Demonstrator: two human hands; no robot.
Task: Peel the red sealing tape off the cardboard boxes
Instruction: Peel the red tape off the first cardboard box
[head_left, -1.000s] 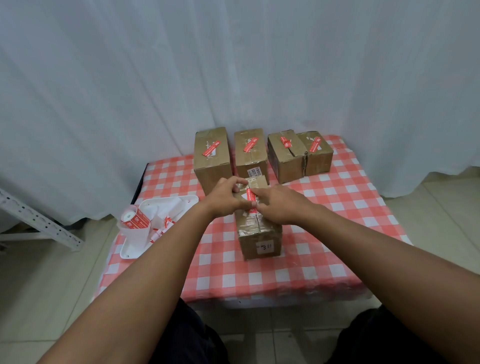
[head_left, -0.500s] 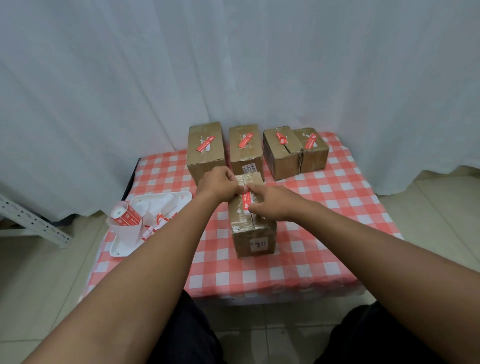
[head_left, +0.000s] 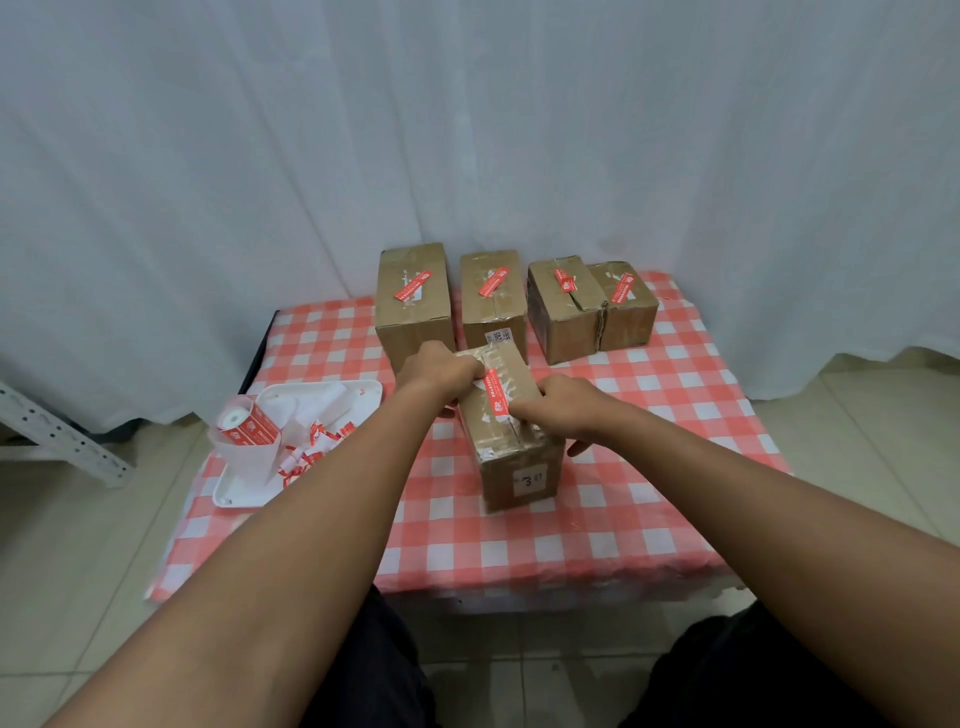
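A cardboard box (head_left: 519, 467) marked with a 3 stands in the middle of the checked table, with a strip of red sealing tape (head_left: 495, 395) along its top. My left hand (head_left: 441, 371) pinches the far end of that tape at the box's upper left corner. My right hand (head_left: 566, 410) grips the box's right side, thumb on the top beside the tape. Several more boxes stand in a row behind, each with red tape: one at the far left (head_left: 413, 301), one beside it (head_left: 492, 299), and a pair (head_left: 589, 306) at the right.
A white tray (head_left: 244, 491) at the table's left holds a roll of red tape (head_left: 244, 426) in a clear cup and several peeled red strips (head_left: 311, 447). White curtains hang behind the table. A metal rack leg (head_left: 57, 436) stands at the far left on the tiled floor.
My right hand has slid from the top of the box to its right side, uncovering the tape. My left hand stays at the tape's far end.
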